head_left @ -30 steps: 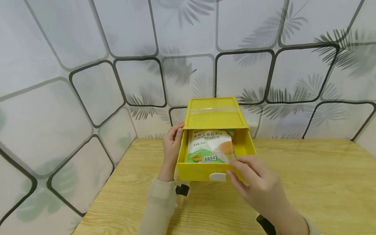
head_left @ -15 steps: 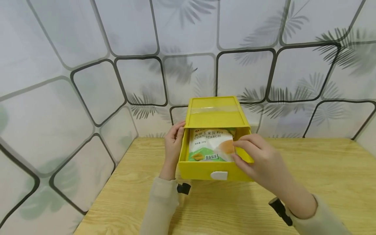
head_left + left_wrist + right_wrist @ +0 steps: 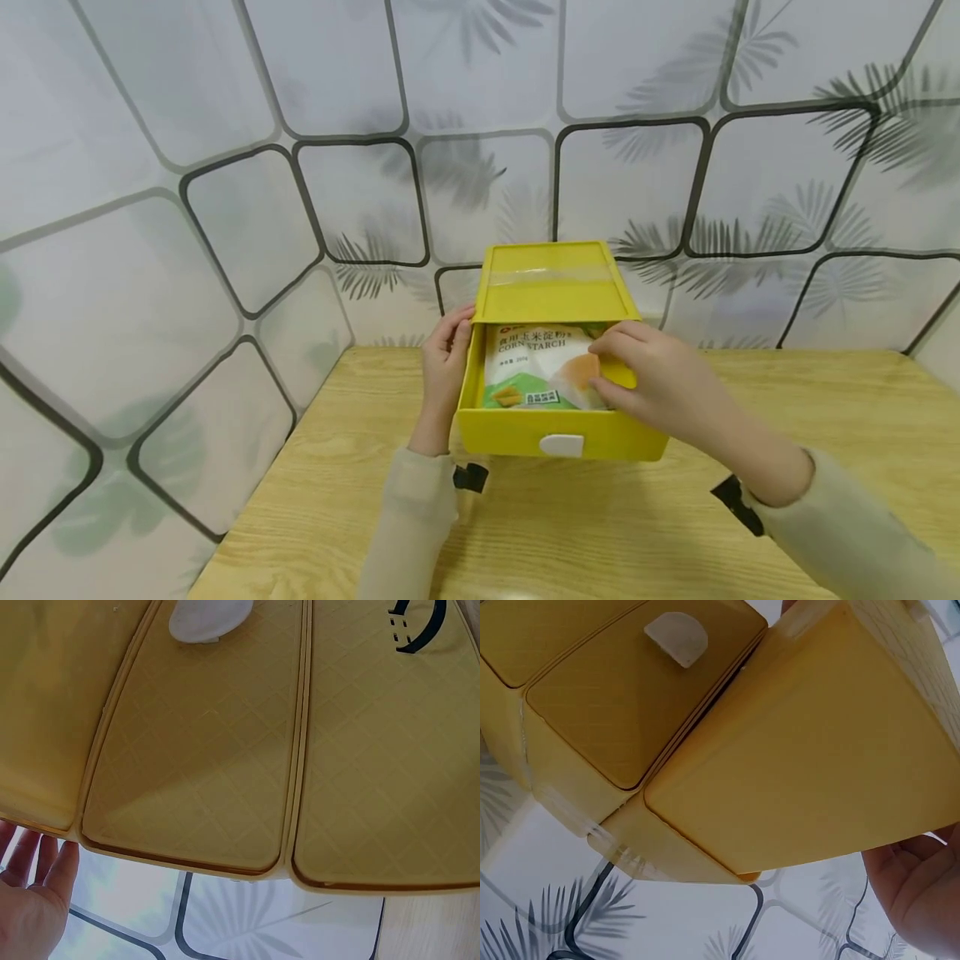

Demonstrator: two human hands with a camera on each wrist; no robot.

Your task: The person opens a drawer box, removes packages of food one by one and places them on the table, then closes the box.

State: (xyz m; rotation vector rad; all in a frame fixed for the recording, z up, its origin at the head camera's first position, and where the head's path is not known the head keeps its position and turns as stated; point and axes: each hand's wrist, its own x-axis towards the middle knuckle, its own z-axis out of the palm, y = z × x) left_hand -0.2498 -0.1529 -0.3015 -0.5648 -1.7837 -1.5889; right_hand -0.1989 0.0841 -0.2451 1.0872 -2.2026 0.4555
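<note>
A yellow drawer box stands on the wooden table with its top drawer pulled out. Inside lies a white and green corn starch bag. My left hand rests against the left side of the box near its top corner; in the left wrist view the fingers lie extended along its edge. My right hand reaches over the drawer's right wall, index finger and thumb apart at the bag's right edge. I cannot tell whether they pinch it. In the right wrist view, the drawer wall hides the right fingertips.
The wooden table extends to both sides of the box. A patterned wall covering hangs behind and to the left. White drawer pulls jut from the drawer fronts, and lower drawers sit beneath the top one.
My right hand has moved from the drawer's front right rim up and inward to the bag's right edge. The left hand has stayed on the box, and the bag lies where it was.
</note>
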